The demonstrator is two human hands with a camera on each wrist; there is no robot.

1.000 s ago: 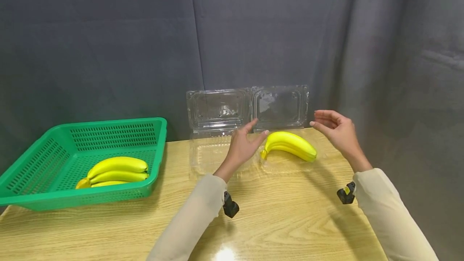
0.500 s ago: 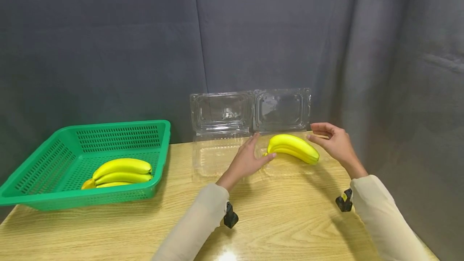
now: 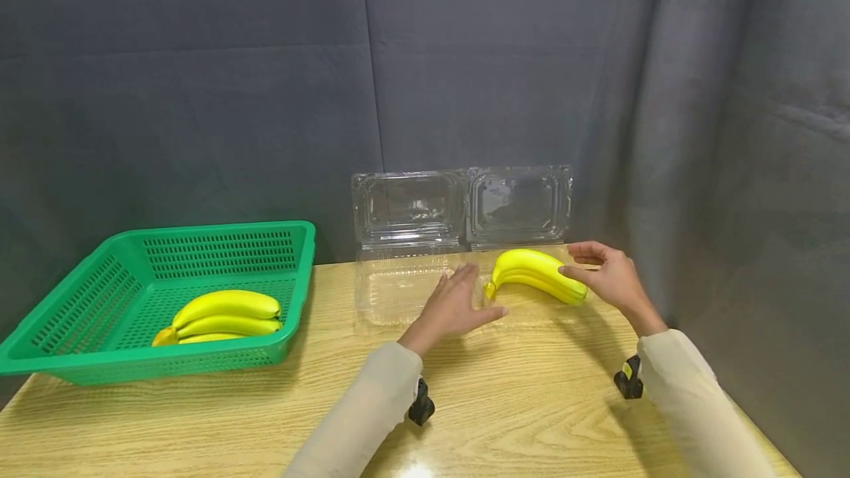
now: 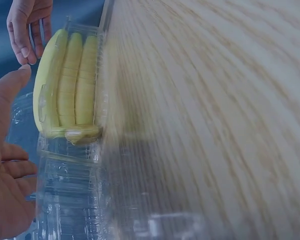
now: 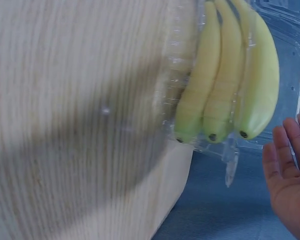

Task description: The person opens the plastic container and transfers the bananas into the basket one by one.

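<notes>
A bunch of yellow bananas (image 3: 531, 270) lies in the base of the right-hand clear plastic clamshell container (image 3: 521, 205), whose lid stands raised behind it. My left hand (image 3: 454, 308) hovers at the stem end with thumb spread and fingers extended, over the side where the two containers meet. Near the tips of the bananas is my right hand (image 3: 614, 279); in the right wrist view its fingers (image 5: 295, 142) reach alongside the bunch, apart from it. A second clear clamshell container (image 3: 388, 290) stands left of the first, lid up, partly behind my left hand.
On the left of the wooden table (image 3: 518, 404) sits a green perforated basket (image 3: 302, 301) with another bunch of bananas (image 3: 226, 313) inside. A grey curtain (image 3: 232, 94) hangs close behind the containers and down the right side.
Both hands have lowered toward the bananas and the right container, the left coming down at the stem end. The bananas stay in the container; the view has shifted slightly.
</notes>
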